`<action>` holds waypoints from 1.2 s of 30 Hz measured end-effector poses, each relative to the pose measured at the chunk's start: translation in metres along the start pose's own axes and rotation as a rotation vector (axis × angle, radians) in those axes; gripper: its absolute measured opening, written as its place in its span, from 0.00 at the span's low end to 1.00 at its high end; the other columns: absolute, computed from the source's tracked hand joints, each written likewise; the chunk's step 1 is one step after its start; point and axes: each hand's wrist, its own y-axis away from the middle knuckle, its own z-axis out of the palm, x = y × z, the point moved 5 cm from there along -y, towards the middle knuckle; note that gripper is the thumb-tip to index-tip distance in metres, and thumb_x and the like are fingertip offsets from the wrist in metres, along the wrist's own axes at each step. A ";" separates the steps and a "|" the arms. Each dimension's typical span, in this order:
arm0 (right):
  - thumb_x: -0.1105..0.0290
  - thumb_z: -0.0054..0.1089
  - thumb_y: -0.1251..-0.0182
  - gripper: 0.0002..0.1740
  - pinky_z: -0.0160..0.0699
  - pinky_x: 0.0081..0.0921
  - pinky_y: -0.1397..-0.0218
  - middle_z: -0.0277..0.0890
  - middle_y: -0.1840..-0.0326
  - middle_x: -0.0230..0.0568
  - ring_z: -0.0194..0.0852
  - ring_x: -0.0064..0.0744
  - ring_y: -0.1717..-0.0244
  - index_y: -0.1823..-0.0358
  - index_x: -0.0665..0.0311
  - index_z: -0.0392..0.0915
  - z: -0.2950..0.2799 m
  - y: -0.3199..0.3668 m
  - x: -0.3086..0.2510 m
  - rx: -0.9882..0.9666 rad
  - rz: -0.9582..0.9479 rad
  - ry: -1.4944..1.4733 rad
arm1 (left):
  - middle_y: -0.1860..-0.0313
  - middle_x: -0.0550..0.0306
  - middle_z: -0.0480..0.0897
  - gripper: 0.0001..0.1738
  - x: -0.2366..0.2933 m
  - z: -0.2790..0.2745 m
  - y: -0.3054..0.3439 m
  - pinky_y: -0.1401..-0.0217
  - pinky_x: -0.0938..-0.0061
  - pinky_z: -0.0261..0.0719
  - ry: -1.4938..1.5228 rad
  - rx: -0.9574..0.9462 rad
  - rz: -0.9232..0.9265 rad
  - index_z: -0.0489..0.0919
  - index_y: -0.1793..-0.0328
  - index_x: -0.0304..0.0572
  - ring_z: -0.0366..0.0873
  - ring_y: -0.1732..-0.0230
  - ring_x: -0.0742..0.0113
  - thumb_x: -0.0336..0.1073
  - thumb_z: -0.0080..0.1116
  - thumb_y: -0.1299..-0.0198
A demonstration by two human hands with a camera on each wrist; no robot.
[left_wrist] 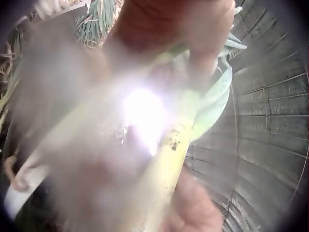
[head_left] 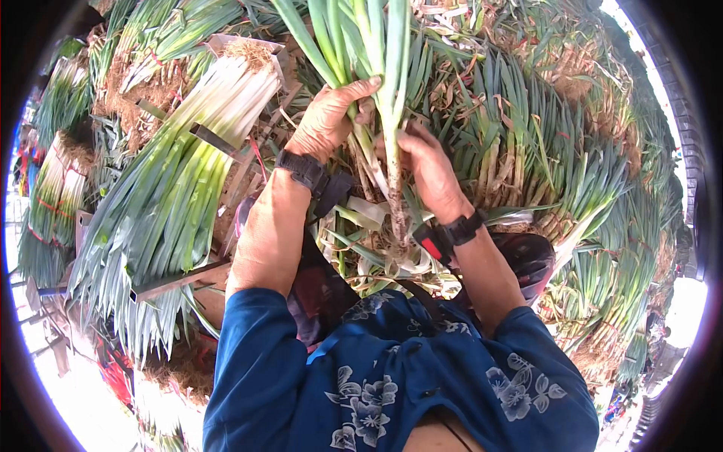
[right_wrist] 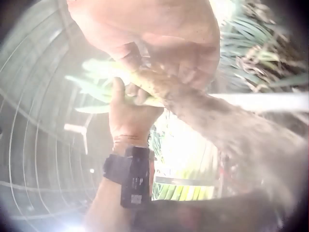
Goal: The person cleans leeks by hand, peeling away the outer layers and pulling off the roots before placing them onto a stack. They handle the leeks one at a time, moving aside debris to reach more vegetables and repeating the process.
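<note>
In the head view my left hand [head_left: 329, 120] grips green onions by their pale stalks just below the leaves, thumb across the front. One thicker green onion [head_left: 392, 162] hangs in front with its soil-stained root end down. My right hand [head_left: 434, 172] pinches this stalk a little below the left hand, its fingertips partly hidden behind it. Close up in the right wrist view, brown skin and soil coat the stalk [right_wrist: 193, 108] under the right hand's fingers [right_wrist: 159, 53]. Glare and blur cover much of the left wrist view, where dark specks dot the stalk [left_wrist: 169, 169].
A large bundle of cleaned green onions [head_left: 199, 151] lies left in a metal frame [head_left: 181, 280], white ends up. Heaps of untrimmed green onions [head_left: 520, 143] cover the right side. Loose peelings [head_left: 376, 264] lie between the knees. Tied bundles [head_left: 56, 192] stand far left.
</note>
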 end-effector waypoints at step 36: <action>0.78 0.53 0.49 0.08 0.74 0.24 0.67 0.80 0.68 0.35 0.77 0.27 0.68 0.67 0.70 0.79 0.005 0.008 0.042 -0.122 -0.071 0.422 | 0.48 0.58 0.80 0.27 -0.015 0.024 0.110 0.42 0.75 0.72 -0.453 0.132 0.202 0.72 0.35 0.39 0.74 0.48 0.70 0.28 0.61 0.43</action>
